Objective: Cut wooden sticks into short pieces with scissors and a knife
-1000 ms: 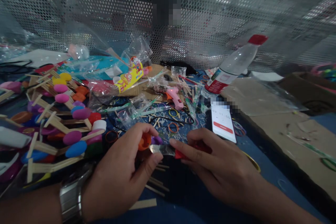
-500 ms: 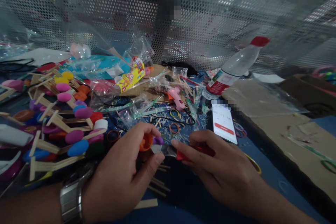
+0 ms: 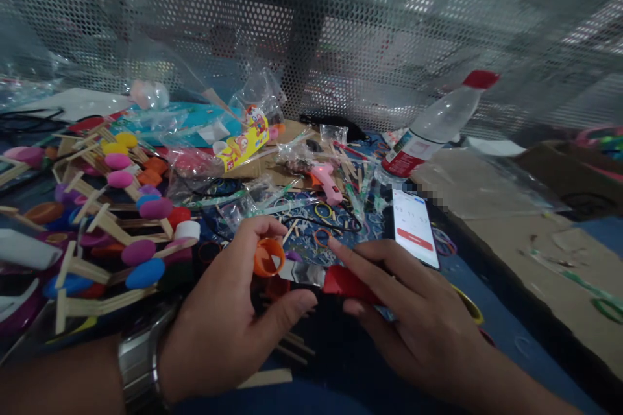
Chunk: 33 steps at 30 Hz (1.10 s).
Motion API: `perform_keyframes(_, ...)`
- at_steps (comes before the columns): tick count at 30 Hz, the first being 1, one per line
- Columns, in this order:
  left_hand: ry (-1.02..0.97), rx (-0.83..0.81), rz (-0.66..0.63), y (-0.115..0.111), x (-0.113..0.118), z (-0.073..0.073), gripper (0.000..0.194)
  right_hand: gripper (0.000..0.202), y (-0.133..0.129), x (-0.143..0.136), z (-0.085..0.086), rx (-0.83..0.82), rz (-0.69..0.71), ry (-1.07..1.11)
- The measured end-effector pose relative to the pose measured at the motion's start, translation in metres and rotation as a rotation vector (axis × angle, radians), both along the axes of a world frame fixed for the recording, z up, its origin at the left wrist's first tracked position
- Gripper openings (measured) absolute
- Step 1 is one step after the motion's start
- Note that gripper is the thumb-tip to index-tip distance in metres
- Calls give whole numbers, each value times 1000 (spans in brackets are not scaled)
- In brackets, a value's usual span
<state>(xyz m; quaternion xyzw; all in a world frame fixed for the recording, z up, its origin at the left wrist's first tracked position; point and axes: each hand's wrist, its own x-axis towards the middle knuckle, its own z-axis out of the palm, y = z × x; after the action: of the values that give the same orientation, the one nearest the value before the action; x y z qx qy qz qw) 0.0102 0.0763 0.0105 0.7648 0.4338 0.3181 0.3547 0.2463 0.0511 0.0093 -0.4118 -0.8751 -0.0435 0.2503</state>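
My left hand (image 3: pixel 233 311), with a metal watch at its wrist, curls around an orange plastic cup (image 3: pixel 268 257) whose opening faces right. In my right hand (image 3: pixel 413 311) is a red-handled cutter (image 3: pixel 348 283), its metal blade pointing left. The blade tip reaches the rim of the orange cup. Below the cup, a darker red-orange piece shows partly between my left thumb and fingers. Thin wooden sticks (image 3: pixel 294 345) lie beneath the hands.
Wooden-stick pieces with coloured egg halves (image 3: pixel 139 251) crowd the left. A pink glue gun (image 3: pixel 329 184), rubber bands and plastic scraps lie ahead. A phone (image 3: pixel 413 228) and a tilted bottle (image 3: pixel 423 133) stand to the right, beside cardboard (image 3: pixel 525 259).
The orange cup has turned so its opening shows more, and my left thumb has moved right, away from it. The cutter's blade is more exposed, with its tip now at the cup's rim.
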Motion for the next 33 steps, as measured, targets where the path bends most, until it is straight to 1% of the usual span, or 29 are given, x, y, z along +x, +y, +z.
perform_keyframes(3,16,4,7,1,1,-1,44,37,-1,0,-1,-9,-7,3)
perform_keyframes(6,30,26,32,1,1,-3,39,30,-1,-1,-2,-40,3,25)
perform_keyframes(9,20,17,19,1,1,-3,36,26,0,-2,-3,-75,11,45)
perform_keyframes(15,7,-11,-8,-1,1,-1,32,26,1,-4,-4,-61,16,38)
perform_keyframes(24,-4,-12,-37,-1,4,0,25,24,2,-5,-5,-133,25,72)
perform_keyframes(26,-6,-17,-20,-1,3,0,28,24,3,-5,-5,-141,18,67)
perform_keyframes(28,-18,-5,17,0,3,-1,40,22,4,-6,-5,-136,3,66)
perform_keyframes(29,-22,11,33,0,3,-2,43,22,4,-6,-5,-132,-5,67)
perform_keyframes(30,-23,33,45,0,3,-2,43,21,4,-6,-5,-127,-10,73)
perform_keyframes(33,16,99,58,-3,2,-2,27,21,5,-7,-5,-126,-11,89)
